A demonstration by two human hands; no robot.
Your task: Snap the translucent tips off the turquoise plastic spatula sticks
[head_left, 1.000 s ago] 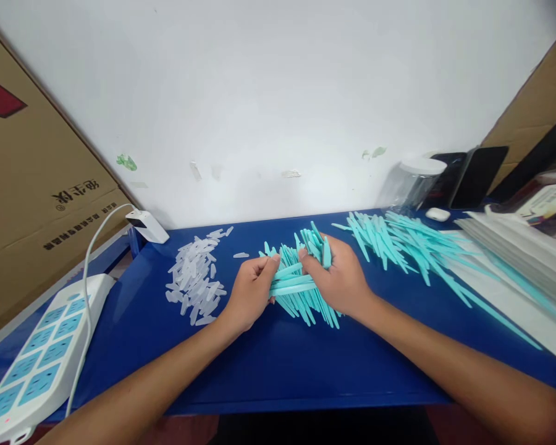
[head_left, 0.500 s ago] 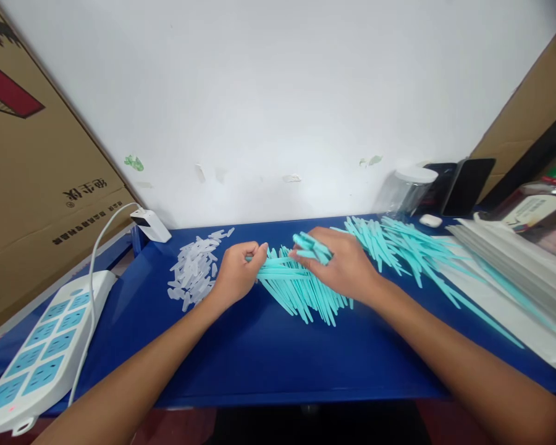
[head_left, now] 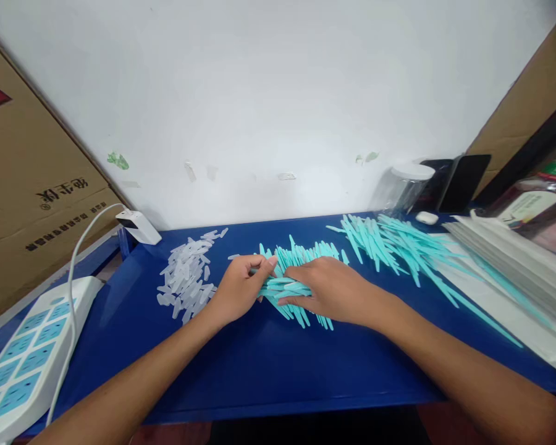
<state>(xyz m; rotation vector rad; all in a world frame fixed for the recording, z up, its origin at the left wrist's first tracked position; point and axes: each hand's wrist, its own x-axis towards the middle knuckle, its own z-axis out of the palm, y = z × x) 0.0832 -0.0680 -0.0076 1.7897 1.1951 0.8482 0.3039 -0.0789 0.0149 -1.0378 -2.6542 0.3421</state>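
Observation:
A heap of thin turquoise plastic sticks (head_left: 306, 256) lies in the middle of the blue table (head_left: 269, 364). My right hand (head_left: 327, 289) rests palm down on the heap, fingers stretched flat over several sticks. My left hand (head_left: 241, 287) is at the heap's left edge, thumb and forefinger pinched on the ends of a few sticks. A pile of small translucent white caps (head_left: 185, 278) lies just left of my left hand.
A second, larger spread of turquoise sticks (head_left: 389, 241) lies at the right, beside stacked white packets (head_left: 514, 259). A clear jar (head_left: 408, 185), a phone (head_left: 463, 182) and a white earbud case (head_left: 427, 217) stand at the back right. A white power strip (head_left: 23, 358) and cardboard box (head_left: 23, 198) are left.
My right hand has let its bunch of sticks down and flattened onto the heap, nearer to me. My left hand stays pinched at the heap's left edge.

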